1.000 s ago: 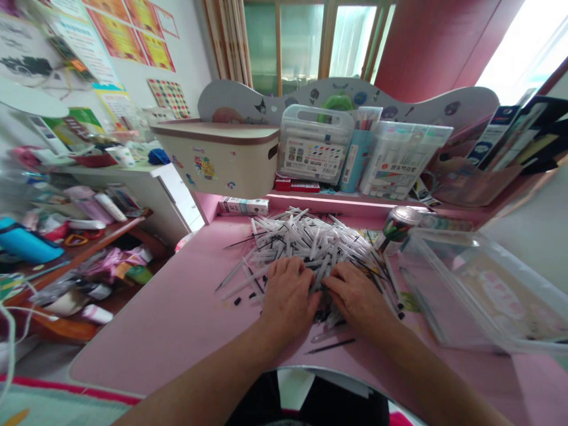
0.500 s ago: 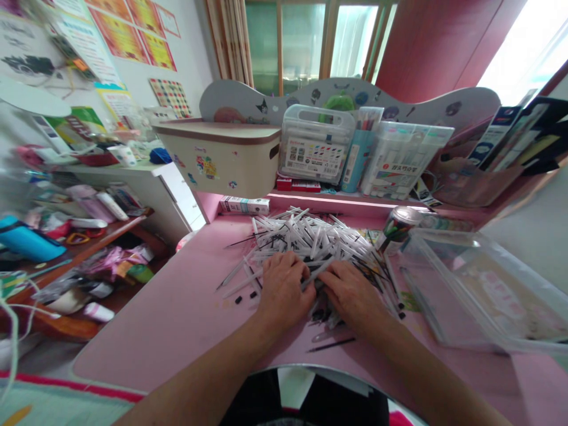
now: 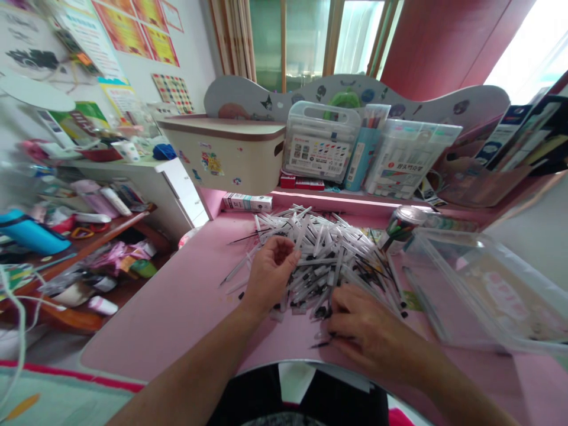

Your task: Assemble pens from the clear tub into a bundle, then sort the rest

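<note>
A large heap of translucent pen barrels [image 3: 323, 254], dark refills and small black parts lies spread in front of me on the pink desk [image 3: 177, 290]. My left hand [image 3: 271, 272] is above the heap's left side, its thumb and index finger pinching a translucent pen barrel [image 3: 303, 231] that points upward. At the near right edge of the heap, my right hand [image 3: 366, 322] is low on the desk with its fingers curled in. What those fingers grip is hidden. Beside them lies a dark pen refill [image 3: 320, 345], partly covered by the hand.
A clear plastic bin [image 3: 479, 331] stands at the right, with a drink can [image 3: 402, 225] behind its left corner. A lidded beige box [image 3: 226, 157], a marker case [image 3: 322, 145] and another marker set [image 3: 410, 160] line the shelf. A small carton [image 3: 247, 202] lies below.
My hands have moved apart from the middle of the heap. The left has risen leftward with a pen barrel; the right has come nearer to the desk's front edge.
</note>
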Motion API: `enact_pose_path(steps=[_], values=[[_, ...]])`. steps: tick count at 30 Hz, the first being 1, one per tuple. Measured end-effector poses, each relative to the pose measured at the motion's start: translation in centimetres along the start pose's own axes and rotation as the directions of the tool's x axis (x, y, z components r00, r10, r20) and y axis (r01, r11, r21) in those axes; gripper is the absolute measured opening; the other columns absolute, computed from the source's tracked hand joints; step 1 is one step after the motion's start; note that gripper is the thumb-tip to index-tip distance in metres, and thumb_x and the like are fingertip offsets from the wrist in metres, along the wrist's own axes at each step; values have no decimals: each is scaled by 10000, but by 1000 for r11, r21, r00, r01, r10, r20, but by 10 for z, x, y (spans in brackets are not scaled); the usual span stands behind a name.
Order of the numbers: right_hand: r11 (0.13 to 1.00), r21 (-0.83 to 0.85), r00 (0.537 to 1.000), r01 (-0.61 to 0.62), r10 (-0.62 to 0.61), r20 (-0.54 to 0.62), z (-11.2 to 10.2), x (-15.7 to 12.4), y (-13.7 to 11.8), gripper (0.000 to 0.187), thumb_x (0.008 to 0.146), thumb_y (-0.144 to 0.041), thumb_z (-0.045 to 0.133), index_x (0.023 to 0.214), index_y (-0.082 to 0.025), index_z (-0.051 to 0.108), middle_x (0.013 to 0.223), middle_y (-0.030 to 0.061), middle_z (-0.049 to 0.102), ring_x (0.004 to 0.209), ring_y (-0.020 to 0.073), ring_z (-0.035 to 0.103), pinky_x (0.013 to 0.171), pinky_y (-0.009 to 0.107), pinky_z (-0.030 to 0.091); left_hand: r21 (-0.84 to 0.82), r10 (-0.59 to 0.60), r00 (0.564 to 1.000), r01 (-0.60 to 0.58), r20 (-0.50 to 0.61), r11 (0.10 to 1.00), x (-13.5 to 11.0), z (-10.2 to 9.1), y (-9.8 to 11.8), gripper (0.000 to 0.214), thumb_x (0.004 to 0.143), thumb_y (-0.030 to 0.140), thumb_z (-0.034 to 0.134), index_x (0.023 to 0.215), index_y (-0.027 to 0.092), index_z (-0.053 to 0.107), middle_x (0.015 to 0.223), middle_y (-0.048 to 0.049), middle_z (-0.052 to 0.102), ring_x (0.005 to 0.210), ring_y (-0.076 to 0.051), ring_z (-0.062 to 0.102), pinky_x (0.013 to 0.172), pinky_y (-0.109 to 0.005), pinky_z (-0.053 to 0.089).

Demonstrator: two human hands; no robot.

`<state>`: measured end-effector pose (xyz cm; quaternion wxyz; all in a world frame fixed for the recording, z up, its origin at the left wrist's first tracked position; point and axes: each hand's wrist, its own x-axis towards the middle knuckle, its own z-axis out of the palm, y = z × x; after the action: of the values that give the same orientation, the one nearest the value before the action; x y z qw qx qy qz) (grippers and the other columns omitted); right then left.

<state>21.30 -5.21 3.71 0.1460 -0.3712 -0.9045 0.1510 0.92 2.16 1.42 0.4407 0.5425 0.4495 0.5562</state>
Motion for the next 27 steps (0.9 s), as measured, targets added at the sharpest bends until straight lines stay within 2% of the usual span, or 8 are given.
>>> enact_pose_path(steps=[2,6,10,15,18,22,25,27], values=[[998,-50,999,29,-28,27,6,-2,-6,96,903,-259,645,831,-214,690,910,29,585,875,192,502,748,309,373,-21,17,1000,-18,-13,1000,1,0,-2,252,773,266,697,983,170,596,775,23,568,690,-112,538,641,-215,413],[978,-201,998,62,-56,35,22,-2,-6,38,883,-223,676,848,-211,684,907,17,591,859,197,482,753,332,321,23,12,1000,-12,12,1000,1,-1,-8,337,796,292,677,1104,163,626,804,10,560,687,-117,526,639,-225,412],[952,-296,997,75,-71,25,32,0,-1,70,819,-219,749,827,-202,681,863,13,600,815,205,476,742,345,306,68,-11,1000,10,24,998,1,-1,-13,344,819,308,651,1121,143,646,888,-39,615,777,-159,577,720,-270,454],[958,-280,998,64,-60,22,34,0,-3,57,822,-191,738,833,-199,682,871,19,610,808,201,487,750,350,327,112,41,998,-46,46,993,1,-2,-14,240,846,246,607,1065,162,660,968,-60,656,878,-185,610,783,-291,476],[990,-143,999,17,-13,31,25,0,-8,20,857,-180,686,858,-197,676,914,32,601,865,201,505,780,343,362,174,108,992,-117,65,978,0,-2,-11,177,868,203,571,1020,169,656,981,-54,660,920,-186,618,825,-298,474],[974,225,997,-26,43,-67,7,1,-10,116,828,-89,614,862,-194,647,982,43,573,936,182,536,814,303,425,314,216,970,-241,113,918,-3,-1,-4,164,884,150,543,1002,179,653,959,-35,659,923,-173,615,856,-294,460],[863,505,969,-12,135,-208,-2,1,-1,139,820,-77,551,884,-192,594,963,48,591,892,165,568,794,290,460,393,279,947,-321,162,862,-6,0,-2,190,884,116,537,1009,189,659,956,-26,669,923,-167,618,850,-286,460],[730,680,940,-61,271,-207,-4,1,8,80,895,-157,502,898,-201,568,806,16,586,719,134,556,657,255,460,420,318,929,-369,190,829,-7,0,-2,202,883,98,534,1008,189,663,963,-29,681,926,-169,625,850,-288,466]])
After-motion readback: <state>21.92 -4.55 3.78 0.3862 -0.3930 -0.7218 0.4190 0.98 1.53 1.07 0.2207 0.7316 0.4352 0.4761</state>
